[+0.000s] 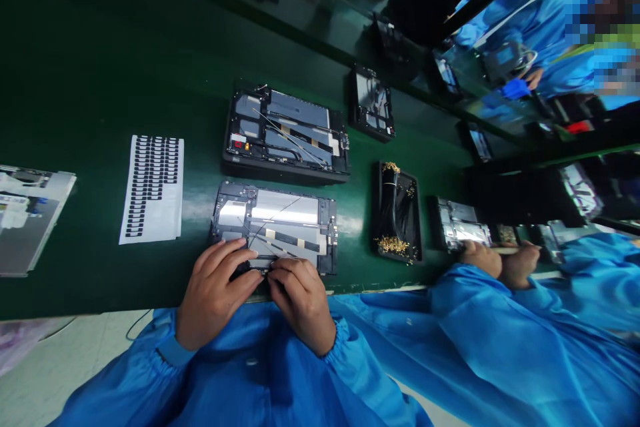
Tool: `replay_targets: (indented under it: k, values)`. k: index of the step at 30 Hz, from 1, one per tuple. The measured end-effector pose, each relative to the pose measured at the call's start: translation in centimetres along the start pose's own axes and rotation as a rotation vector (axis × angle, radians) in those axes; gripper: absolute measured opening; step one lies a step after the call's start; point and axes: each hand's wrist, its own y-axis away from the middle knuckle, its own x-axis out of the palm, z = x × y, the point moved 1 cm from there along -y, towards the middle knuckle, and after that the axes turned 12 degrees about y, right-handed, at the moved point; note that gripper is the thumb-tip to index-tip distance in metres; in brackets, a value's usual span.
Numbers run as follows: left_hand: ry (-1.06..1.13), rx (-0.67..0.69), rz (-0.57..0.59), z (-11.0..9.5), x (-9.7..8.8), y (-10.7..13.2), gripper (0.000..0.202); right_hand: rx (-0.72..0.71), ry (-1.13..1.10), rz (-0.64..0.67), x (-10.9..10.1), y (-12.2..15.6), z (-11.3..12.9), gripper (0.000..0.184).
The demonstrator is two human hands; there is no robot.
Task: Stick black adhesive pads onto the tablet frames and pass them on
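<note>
An opened tablet shell (285,210), with silver plates and thin wires inside, lies flat at the table's front edge. My left hand (213,297) rests over its lower left corner, fingers apart, thumb and fingertips touching the near edge. Beside it, my right hand (303,300) has its fingers bent together in a pinch at the middle of that same edge. Whatever is between those fingertips is hidden. Thin dark antenna wires cross the shell just above both hands.
Behind lies a stack of similar tablet shells (290,130), with another shell (373,103) to its right. A black tray (420,227) holds bundled cables with gold ends. Left are a label sheet (167,213) and metal-backed panels (37,240). A co-worker's hands (480,259) work at right.
</note>
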Motion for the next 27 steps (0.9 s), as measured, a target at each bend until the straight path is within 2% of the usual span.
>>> replay_targets:
  k: [3, 7, 11, 14, 17, 20, 23, 25, 27]
  values:
    - [-0.005, 0.0, 0.037, 0.3, -0.4, 0.2, 0.009, -0.072, 0.013, -0.063, 0.6, 0.8, -0.4, 0.028]
    - [-0.084, -0.011, 0.099, 0.7, -0.7, 0.6, 0.02, -0.21, 0.094, -0.107, 1.2, 1.8, -1.1, 0.046]
    - [-0.11, -0.093, 0.082, 0.4, -0.4, 0.9, 0.022, -0.312, 0.186, -0.075, 1.0, 1.7, -1.6, 0.043]
    - [-0.068, -0.135, 0.079, 0.2, -1.3, 0.9, 0.029, -0.347, 0.168, -0.078, 0.2, 0.4, -1.5, 0.036]
    - [0.0, -0.16, 0.087, 1.4, -4.1, 0.8, 0.031, -0.343, 0.05, -0.032, -0.6, -2.7, -0.3, 0.034]
    - [-0.097, -0.222, -0.009, 4.6, -7.8, 0.7, 0.034, -0.392, -0.018, 0.066, -0.1, -7.7, 2.1, 0.026]
    - [-0.251, -0.324, -0.01, 8.4, -10.1, 0.9, 0.051, -0.518, 0.073, 0.155, 2.4, -13.4, 5.0, 0.014]
    - [-0.296, -0.379, 0.021, 10.1, -10.5, 1.2, 0.057, -0.554, 0.197, 0.235, 4.6, -16.6, 6.6, 0.012]
    - [-0.311, -0.4, 0.029, 10.8, -10.3, 1.4, 0.059, -0.553, 0.296, 0.309, 6.6, -18.8, 7.5, 0.013]
